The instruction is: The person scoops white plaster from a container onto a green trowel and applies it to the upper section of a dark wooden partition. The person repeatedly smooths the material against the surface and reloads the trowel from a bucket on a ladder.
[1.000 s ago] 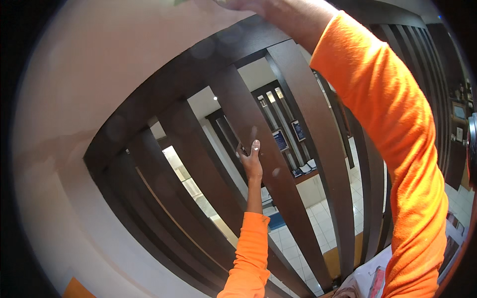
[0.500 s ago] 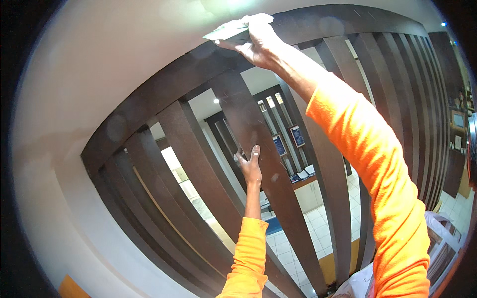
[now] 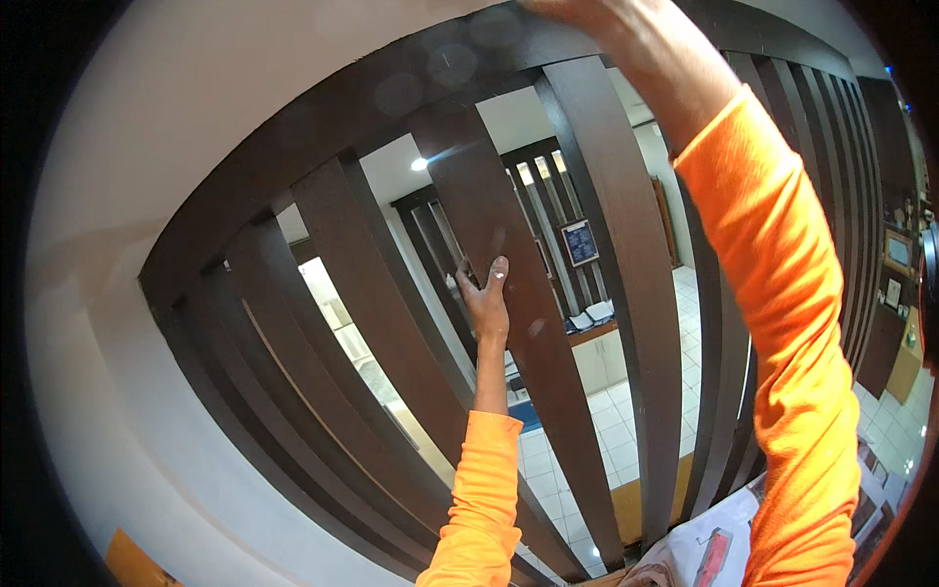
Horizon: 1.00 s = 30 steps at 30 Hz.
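Left hand [image 3: 486, 303] has its thumb on the front of a dark slat [image 3: 550, 391], fingers hooked round the left edge, gripping it. That slat drops from the lower edge of the long beam [image 3: 391, 95]. Right hand [image 3: 577, 9] is up by the beam's upper edge, mostly cropped, so honestly can't tell what those fingers are doing.

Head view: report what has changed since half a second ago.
The bare, orange-sleeved right hand has moved up and rightward to the picture's top edge, partly cut off; the thin pale sheet it held is out of sight, so whether it let go is unclear. The bare left hand stays against the dark brown wooden slat.
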Each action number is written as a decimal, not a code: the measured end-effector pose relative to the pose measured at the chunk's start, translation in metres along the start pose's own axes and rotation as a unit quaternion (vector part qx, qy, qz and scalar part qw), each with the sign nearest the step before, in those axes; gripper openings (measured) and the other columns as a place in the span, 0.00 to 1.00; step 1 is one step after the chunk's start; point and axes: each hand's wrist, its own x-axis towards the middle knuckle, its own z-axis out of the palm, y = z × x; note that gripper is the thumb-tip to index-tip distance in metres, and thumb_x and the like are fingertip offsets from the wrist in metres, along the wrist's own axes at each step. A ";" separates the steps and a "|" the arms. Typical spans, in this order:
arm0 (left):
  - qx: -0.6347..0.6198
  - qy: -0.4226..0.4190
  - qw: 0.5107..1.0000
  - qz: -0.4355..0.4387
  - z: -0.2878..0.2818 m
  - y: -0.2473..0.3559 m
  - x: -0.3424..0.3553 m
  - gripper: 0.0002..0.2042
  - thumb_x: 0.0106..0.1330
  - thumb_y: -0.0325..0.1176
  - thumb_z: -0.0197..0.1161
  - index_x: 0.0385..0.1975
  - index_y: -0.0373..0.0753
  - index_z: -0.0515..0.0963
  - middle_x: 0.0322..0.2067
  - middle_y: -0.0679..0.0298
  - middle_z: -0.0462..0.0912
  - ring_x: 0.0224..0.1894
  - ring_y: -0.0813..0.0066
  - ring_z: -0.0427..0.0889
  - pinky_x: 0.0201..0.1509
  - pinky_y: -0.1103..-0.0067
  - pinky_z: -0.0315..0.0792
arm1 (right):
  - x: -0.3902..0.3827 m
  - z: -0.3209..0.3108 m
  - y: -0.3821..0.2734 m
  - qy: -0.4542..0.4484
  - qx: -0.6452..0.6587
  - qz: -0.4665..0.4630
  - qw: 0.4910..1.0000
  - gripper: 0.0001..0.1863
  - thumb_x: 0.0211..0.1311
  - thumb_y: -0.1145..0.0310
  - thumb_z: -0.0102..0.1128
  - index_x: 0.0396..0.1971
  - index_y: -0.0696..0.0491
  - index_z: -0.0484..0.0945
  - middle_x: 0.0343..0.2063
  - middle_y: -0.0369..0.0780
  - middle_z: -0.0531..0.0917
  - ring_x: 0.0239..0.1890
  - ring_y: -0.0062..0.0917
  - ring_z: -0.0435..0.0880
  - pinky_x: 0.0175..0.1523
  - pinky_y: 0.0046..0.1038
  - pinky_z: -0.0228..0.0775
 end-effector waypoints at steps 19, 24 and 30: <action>0.017 0.029 0.999 0.019 -0.015 -0.007 0.000 0.37 0.63 0.50 0.70 0.62 0.29 0.63 0.57 0.53 0.72 0.60 0.65 0.72 0.66 0.72 0.63 | 0.036 0.012 0.009 0.003 -0.004 -0.005 1.000 0.04 0.64 0.70 0.47 0.36 0.52 0.69 0.38 0.46 0.74 0.42 0.44 0.81 0.57 0.59 0.77; 0.017 0.017 0.999 -0.025 0.008 -0.012 0.007 0.42 0.61 0.53 0.71 0.64 0.28 0.60 0.58 0.51 0.71 0.61 0.62 0.71 0.68 0.69 0.62 | 0.000 0.000 -0.050 -0.019 -0.053 -0.035 0.998 0.04 0.66 0.69 0.47 0.36 0.52 0.70 0.37 0.46 0.76 0.42 0.43 0.82 0.58 0.58 0.76; -0.011 0.019 0.999 0.026 -0.004 -0.020 0.009 0.43 0.60 0.53 0.72 0.63 0.27 0.61 0.58 0.51 0.72 0.61 0.64 0.71 0.67 0.70 0.62 | 0.002 -0.043 0.030 0.033 0.019 0.032 0.999 0.05 0.67 0.67 0.47 0.36 0.51 0.71 0.37 0.45 0.78 0.43 0.41 0.83 0.58 0.58 0.76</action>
